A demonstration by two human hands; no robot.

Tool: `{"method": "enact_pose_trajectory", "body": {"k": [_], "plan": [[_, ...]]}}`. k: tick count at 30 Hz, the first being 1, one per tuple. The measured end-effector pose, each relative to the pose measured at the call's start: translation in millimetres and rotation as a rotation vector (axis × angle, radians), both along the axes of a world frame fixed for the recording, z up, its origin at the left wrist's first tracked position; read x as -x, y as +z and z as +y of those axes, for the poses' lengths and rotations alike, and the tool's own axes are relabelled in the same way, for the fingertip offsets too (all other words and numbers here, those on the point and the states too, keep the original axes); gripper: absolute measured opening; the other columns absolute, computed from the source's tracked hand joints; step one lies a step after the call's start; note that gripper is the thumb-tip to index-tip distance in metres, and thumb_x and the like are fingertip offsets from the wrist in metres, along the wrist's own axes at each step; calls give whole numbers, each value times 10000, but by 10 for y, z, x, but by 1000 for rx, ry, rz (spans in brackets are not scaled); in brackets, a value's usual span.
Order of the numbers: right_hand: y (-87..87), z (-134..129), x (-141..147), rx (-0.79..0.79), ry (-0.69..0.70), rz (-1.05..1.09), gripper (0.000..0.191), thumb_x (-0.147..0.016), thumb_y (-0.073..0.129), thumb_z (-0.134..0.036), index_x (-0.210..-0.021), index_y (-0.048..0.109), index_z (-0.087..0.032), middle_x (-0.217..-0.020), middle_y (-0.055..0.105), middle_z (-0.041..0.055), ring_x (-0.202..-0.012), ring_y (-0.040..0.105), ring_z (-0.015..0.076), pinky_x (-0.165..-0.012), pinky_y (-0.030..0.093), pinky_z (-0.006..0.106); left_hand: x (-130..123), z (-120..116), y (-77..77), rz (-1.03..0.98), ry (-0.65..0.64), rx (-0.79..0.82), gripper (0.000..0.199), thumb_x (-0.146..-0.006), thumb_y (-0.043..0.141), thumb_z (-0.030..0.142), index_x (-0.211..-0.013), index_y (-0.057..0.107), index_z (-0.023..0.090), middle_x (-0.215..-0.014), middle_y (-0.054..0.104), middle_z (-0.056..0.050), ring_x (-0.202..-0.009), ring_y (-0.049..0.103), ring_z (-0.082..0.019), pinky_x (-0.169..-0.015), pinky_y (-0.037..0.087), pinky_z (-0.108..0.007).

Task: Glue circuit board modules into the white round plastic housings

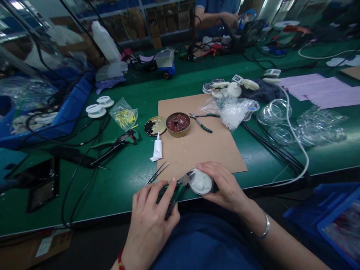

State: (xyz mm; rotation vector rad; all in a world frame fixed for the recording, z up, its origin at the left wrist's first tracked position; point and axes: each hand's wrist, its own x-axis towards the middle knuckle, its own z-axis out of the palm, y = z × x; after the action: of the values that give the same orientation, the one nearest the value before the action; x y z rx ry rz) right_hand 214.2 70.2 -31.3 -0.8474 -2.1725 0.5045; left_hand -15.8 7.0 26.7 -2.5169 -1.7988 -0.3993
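Note:
My left hand [154, 204] is closed around the dark green handles of pliers [177, 191]. Their metal jaws reach the rim of a small round tub [200, 181] filled with a white substance. Fingers and thumb of my right hand [222, 183] clasp that tub from the right, at the table's front edge. Just left of the pliers lie tweezers [157, 174] on the edge of a cardboard sheet [202, 150]. Farther back on the cardboard sit a round tin [178, 124] with reddish-brown contents and another pair of pliers [203, 122] with spread handles.
A white tube [157, 148] and a stained tin lid [155, 126] lie left of the tin. A soldering iron [73, 157], wire strippers [120, 139] and cables spread leftward. Clear plastic pieces [306, 125] and black cables [277, 146] lie right. Across the table a person's arm [213, 19] shows.

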Motion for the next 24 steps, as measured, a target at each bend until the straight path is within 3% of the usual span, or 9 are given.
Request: {"method": "enact_pose_trajectory", "body": {"k": [24], "plan": [[52,23,0,90,0,6,686,-733,673,-131,-1353,388,-202,-1272,554,90,-1191,502,232,-1046,421,369,72,132,0,-54,-105,-11,491,-797,579,125,-1282,518,167,-1111,606,-97,-969,492,-270,-792,462,-455]]}}
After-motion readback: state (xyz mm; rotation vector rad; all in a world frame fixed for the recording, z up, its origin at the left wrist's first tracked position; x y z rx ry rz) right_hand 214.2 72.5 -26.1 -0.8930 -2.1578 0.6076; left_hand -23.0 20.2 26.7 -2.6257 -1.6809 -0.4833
